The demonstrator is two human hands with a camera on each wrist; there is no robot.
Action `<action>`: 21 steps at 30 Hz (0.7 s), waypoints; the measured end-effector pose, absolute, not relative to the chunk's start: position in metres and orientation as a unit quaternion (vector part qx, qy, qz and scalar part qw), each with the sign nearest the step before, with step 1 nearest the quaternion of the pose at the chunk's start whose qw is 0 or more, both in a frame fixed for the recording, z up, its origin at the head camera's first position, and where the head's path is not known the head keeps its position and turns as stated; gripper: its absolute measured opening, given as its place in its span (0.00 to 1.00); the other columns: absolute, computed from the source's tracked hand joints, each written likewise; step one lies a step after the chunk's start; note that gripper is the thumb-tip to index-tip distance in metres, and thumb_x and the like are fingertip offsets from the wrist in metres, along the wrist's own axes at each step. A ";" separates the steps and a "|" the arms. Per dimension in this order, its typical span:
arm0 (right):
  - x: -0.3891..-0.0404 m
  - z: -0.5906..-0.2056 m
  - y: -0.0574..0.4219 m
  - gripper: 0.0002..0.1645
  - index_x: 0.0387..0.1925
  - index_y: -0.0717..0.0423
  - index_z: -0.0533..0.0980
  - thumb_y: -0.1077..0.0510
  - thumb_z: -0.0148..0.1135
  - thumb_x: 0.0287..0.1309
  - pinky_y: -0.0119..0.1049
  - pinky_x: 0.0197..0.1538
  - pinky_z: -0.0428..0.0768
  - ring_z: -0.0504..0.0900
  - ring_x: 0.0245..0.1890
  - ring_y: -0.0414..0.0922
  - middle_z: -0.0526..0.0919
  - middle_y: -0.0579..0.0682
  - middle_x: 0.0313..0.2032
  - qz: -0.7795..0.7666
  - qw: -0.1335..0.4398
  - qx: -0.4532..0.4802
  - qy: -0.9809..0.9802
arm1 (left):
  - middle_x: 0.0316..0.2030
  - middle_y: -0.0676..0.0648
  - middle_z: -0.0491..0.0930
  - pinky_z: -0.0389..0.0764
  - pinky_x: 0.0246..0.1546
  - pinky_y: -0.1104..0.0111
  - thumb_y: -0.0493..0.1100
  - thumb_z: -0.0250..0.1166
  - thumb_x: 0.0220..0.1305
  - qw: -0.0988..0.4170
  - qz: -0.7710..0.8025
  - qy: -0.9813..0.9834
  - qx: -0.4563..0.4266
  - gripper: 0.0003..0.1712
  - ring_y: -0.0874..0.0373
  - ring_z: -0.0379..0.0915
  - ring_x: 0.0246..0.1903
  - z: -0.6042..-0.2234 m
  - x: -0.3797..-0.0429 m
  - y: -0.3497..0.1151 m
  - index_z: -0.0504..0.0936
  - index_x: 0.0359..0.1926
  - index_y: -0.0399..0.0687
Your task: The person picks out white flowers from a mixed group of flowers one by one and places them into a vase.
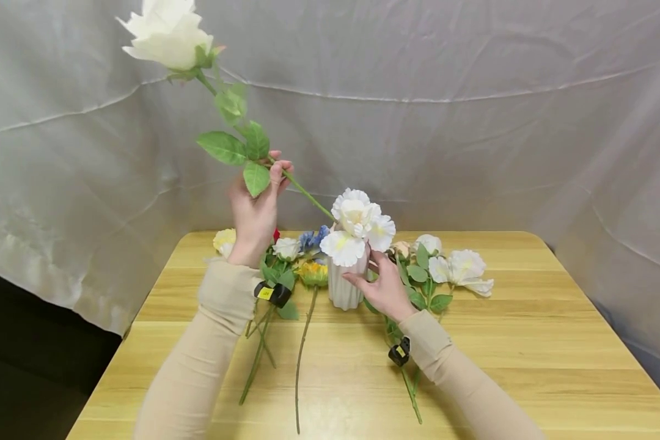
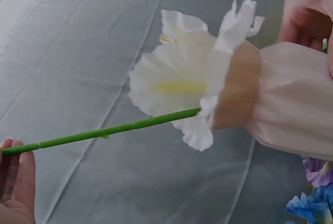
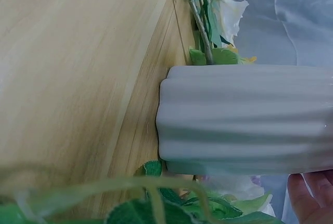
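My left hand [image 1: 255, 211] is raised and pinches the green stem [image 2: 109, 131] of a white rose [image 1: 167, 36]. The bloom is up at the top left of the head view, and the stem slants down to the mouth of a white ribbed vase [image 1: 343, 287]. A ruffled white iris [image 1: 354, 223] sits over the vase's rim, hiding where the rose stem ends. My right hand [image 1: 387, 287] holds the vase at its right side, thumb across the front. In the right wrist view, fingertips [image 3: 299, 193] touch the vase wall, and its base stands on the table.
Left of the vase lie a yellow sunflower [image 1: 312, 274] with a long stem, a small white rose [image 1: 287, 248], blue flowers [image 1: 313, 239] and a yellow bloom [image 1: 225, 239]. To the right are white flowers [image 1: 467, 269] with leafy stems. A grey curtain [image 1: 445, 134] hangs behind the wooden table [image 1: 506, 366].
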State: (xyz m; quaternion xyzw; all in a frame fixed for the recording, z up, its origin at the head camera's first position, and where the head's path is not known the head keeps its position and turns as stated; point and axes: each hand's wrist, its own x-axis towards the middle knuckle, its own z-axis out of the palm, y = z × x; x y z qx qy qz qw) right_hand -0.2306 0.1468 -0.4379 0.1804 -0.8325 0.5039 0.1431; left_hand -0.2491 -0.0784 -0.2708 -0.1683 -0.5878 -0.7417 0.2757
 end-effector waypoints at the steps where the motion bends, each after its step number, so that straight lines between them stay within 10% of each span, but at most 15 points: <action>1: -0.230 -0.438 0.147 0.33 0.57 0.63 0.73 0.53 0.76 0.55 0.51 0.63 0.81 0.80 0.60 0.60 0.80 0.62 0.53 0.504 0.142 0.179 -0.833 | 0.38 0.52 0.85 0.85 0.56 0.64 0.37 0.62 0.71 0.270 -0.738 -0.595 -0.168 0.15 0.60 0.85 0.44 -0.272 -0.250 -0.078 0.78 0.54 0.33; 11: -0.228 -0.436 0.148 0.33 0.57 0.62 0.72 0.53 0.76 0.55 0.51 0.64 0.81 0.79 0.61 0.62 0.79 0.63 0.54 0.504 0.124 0.159 -0.840 | 0.47 0.30 0.83 0.86 0.54 0.68 0.36 0.61 0.71 0.209 -0.680 -0.678 -0.185 0.17 0.48 0.85 0.48 -0.290 -0.254 -0.069 0.77 0.56 0.31; 21: -0.230 -0.438 0.148 0.37 0.62 0.62 0.71 0.53 0.75 0.55 0.51 0.65 0.80 0.78 0.62 0.59 0.79 0.62 0.57 0.508 0.129 0.169 -0.835 | 0.46 0.34 0.86 0.85 0.55 0.64 0.38 0.59 0.73 0.183 -0.614 -0.739 -0.208 0.17 0.45 0.84 0.48 -0.294 -0.259 -0.064 0.76 0.58 0.35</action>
